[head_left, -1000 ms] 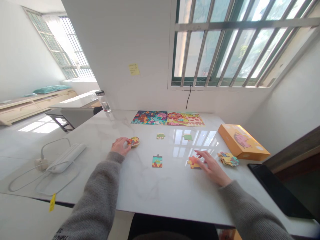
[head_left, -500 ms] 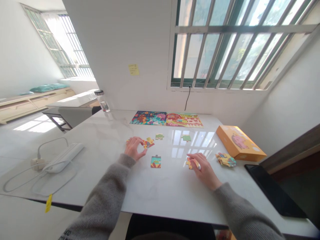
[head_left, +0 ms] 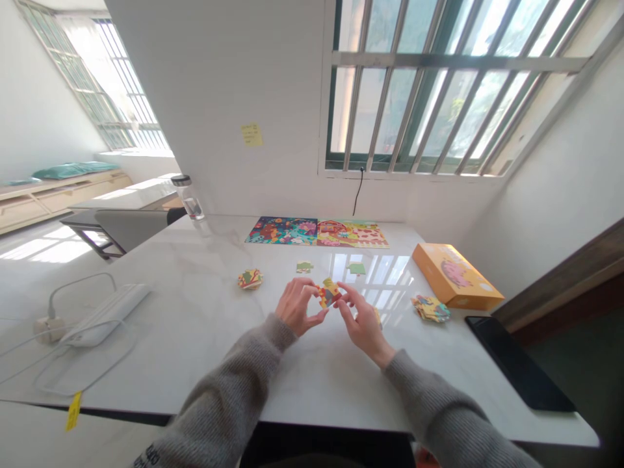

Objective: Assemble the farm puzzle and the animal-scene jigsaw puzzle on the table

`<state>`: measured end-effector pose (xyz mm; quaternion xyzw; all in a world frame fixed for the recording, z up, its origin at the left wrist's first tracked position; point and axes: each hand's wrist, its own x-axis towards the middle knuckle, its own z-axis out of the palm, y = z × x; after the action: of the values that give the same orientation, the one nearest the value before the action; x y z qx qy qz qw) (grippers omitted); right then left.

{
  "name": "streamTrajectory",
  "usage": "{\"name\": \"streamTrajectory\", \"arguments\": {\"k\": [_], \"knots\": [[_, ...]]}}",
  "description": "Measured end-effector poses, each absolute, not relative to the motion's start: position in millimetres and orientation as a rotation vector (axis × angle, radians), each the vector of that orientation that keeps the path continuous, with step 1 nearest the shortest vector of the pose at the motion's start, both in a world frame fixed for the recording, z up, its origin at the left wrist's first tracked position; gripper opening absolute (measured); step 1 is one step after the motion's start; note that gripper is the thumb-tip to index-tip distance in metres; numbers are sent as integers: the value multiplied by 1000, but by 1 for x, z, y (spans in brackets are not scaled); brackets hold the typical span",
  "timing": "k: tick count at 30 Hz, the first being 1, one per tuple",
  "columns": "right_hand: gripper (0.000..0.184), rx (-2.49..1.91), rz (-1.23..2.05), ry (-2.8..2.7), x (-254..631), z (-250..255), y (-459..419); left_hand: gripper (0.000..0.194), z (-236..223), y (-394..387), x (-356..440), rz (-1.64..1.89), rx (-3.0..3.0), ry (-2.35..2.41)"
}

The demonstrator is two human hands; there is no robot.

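Note:
Between my two hands is a red, yellow and grey jigsaw puzzle piece, raised over the middle of the table. My left hand pinches its left side with thumb and fingers. My right hand closes thumb and fingertips on its right edge. Another puzzle piece shows partly from behind my right hand. Two green puzzle pieces, one on the left and one on the right, lie apart beyond my hands. A small pile of pieces is to the left, a larger pile to the right.
Two colourful picture sheets lie against the wall. An orange box and a black tablet-like device are on the right. At left are a power strip with cables and a clear bottle. The white table's front edge is near me.
My left hand has carried its piece rightward to the middle. My right hand has left the piece on the table and moved left onto the held one. The teal piece is now hidden.

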<state>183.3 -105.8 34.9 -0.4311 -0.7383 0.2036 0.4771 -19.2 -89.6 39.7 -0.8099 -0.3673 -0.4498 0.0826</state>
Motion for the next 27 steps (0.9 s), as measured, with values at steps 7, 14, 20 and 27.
{"name": "streamTrajectory", "arguments": {"k": [7, 14, 20, 27], "knots": [[28, -1073, 731, -1624, 178, 34, -110, 32, 30, -96, -2, -1355, -2345, -1110], [24, -1004, 928, -1379, 181, 23, -98, 30, 20, -93, -2, -1262, -2498, -1205], [20, -1092, 863, -1548, 192, 25, -97, 40, 22, -88, -13, -1187, -2649, -1114], [20, -1093, 784, -1773, 192, 27, -103, 33, 20, -85, -18, -1091, -2788, -1041]]}}
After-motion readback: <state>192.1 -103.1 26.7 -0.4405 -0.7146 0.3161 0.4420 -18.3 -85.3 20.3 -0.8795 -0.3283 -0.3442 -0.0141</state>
